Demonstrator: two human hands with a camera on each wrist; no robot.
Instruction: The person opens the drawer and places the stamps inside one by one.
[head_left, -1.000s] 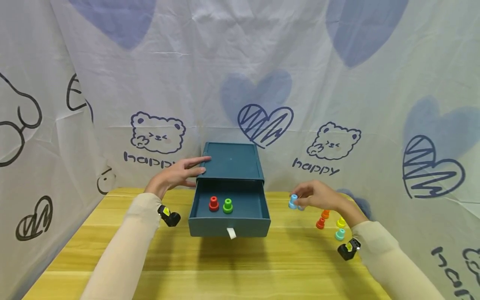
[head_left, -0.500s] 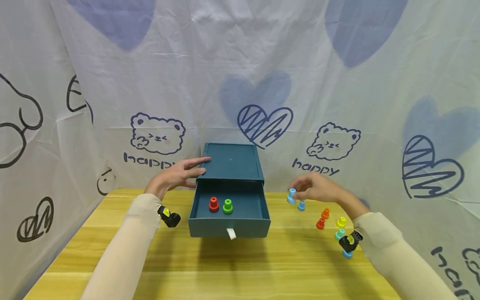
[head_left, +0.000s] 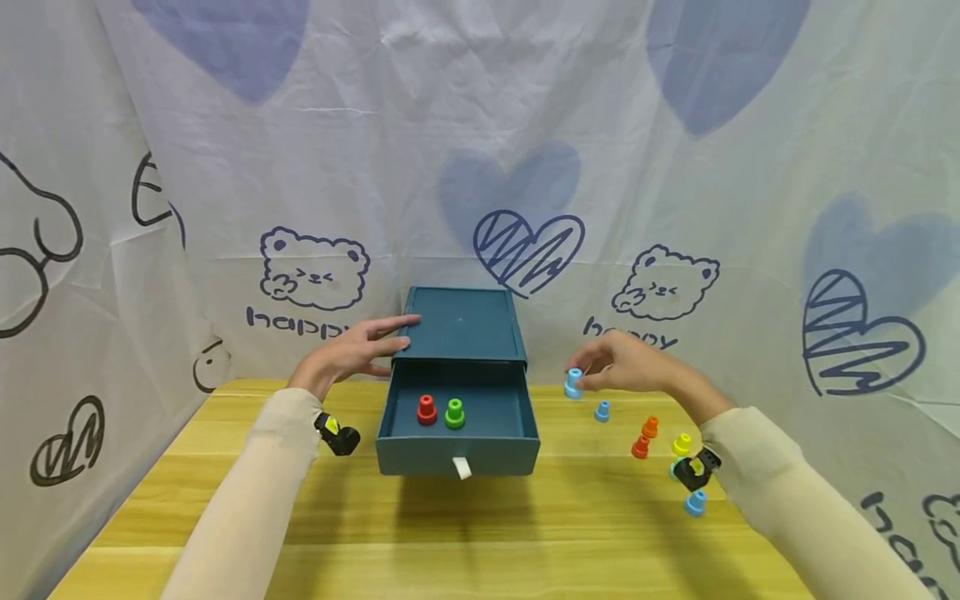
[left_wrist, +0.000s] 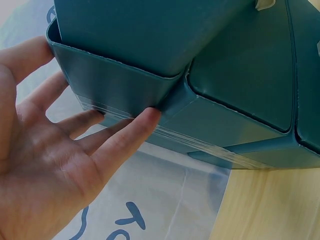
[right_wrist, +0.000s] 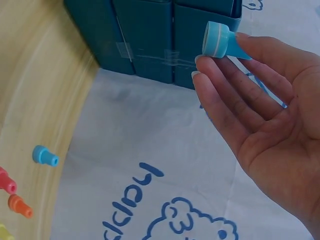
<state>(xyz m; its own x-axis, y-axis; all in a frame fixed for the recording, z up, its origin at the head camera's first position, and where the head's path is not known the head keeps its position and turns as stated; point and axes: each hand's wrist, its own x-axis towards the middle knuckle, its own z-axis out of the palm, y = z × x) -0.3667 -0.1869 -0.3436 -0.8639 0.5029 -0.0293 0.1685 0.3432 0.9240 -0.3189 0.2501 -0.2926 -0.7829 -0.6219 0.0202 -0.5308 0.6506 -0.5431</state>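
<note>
In the head view a dark teal drawer cabinet [head_left: 461,321] stands with its top drawer [head_left: 457,456] pulled out. A red toy stamp [head_left: 427,409] and a green toy stamp [head_left: 454,413] stand upright inside it. My left hand [head_left: 348,354], fingers spread, rests against the cabinet's left side and top edge; its fingertips [left_wrist: 151,116] touch the side in the left wrist view. To the right of the drawer, my right hand [head_left: 626,362] pinches a light blue toy stamp [right_wrist: 216,40] between thumb and fingers, above the table.
On the wooden table [head_left: 480,550], at the right, are a smaller blue stamp [head_left: 602,411], an orange stamp [head_left: 650,427], a red stamp [head_left: 641,447], a yellow stamp [head_left: 682,443] and another blue stamp [head_left: 695,503]. A printed white cloth [head_left: 420,125] hangs behind and at both sides.
My right hand has risen and moved left toward the drawer with the light blue toy stamp, uncovering stamps on the table. The left hand and the drawer stay in place.
</note>
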